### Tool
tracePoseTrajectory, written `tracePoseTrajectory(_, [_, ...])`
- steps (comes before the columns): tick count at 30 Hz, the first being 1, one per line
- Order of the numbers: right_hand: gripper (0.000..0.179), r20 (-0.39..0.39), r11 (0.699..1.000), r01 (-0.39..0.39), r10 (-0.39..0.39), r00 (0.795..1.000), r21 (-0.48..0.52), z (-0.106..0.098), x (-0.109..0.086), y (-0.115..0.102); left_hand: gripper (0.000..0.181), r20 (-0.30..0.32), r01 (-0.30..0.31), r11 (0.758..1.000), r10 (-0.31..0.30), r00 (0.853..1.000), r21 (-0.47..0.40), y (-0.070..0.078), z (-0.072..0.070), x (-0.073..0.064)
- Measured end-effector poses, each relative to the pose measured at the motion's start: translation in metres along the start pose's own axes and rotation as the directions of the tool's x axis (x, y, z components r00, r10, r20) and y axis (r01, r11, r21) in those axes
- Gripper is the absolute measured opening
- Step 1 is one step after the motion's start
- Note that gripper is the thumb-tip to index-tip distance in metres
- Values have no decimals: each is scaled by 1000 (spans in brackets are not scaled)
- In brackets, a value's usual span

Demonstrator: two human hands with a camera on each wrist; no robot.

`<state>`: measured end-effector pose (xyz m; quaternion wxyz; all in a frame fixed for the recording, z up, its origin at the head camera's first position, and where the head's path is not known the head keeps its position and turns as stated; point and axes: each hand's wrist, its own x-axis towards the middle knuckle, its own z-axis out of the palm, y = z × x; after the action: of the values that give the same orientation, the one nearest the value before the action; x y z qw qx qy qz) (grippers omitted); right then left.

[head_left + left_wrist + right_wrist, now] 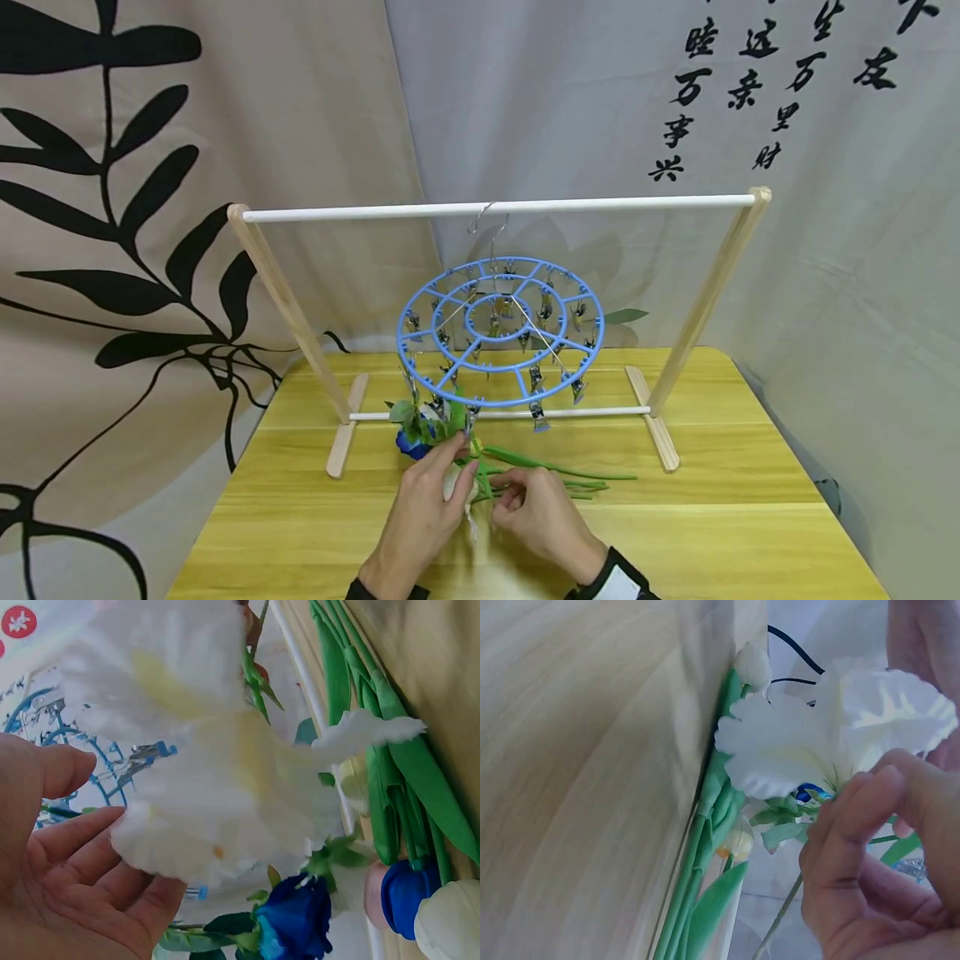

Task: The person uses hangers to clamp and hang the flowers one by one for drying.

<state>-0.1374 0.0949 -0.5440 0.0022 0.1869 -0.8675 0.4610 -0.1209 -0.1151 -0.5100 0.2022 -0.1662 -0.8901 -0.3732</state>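
Note:
In the right wrist view, my right hand (877,862) pinches a white artificial flower (780,742) at its base, thumb and forefinger together under the petals. My left hand (97,855) has its fingers spread loosely, with the fingertips right at the petal edges. In the head view, the left hand (431,504) is under the near left rim of a blue round clip hanger (495,404). A blue rose (296,919) with leaves hangs beside the white flower. Metal clips (537,414) dangle from the hanger's rings.
Artificial tulips with green stems (555,462) lie on the wooden table (300,533) beyond the hands. The hanger hooks over the white top rod (615,202) of a wooden stand, whose feet (660,437) rest on the table. Curtains stand behind.

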Motion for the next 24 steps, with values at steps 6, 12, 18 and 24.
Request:
tracePoseTrajectory(6, [26, -12, 999, -51, 52, 999, 12, -7, -4, 0, 46, -11, -11, 999, 11, 1000, -33, -3, -2, 0])
tracePoseTrajectory(12, [32, -20, 999, -46, 45, 999, -25, -16, -6, 0, 55, 23, 58, 998, -57, 998, -21, -2, -4, -3])
tracePoseTrajectory(18, [32, -23, 998, -44, 43, 999, -47, -22, -8, 5, 58, 40, 89, 995, -91, 995, 42, -3, -4, -7])
tracePoseTrajectory(24, [16, -54, 989, -12, 4, 999, -146, -19, -10, 13, 57, 17, 32, 997, -33, 999, 70, -3, 2, -6])
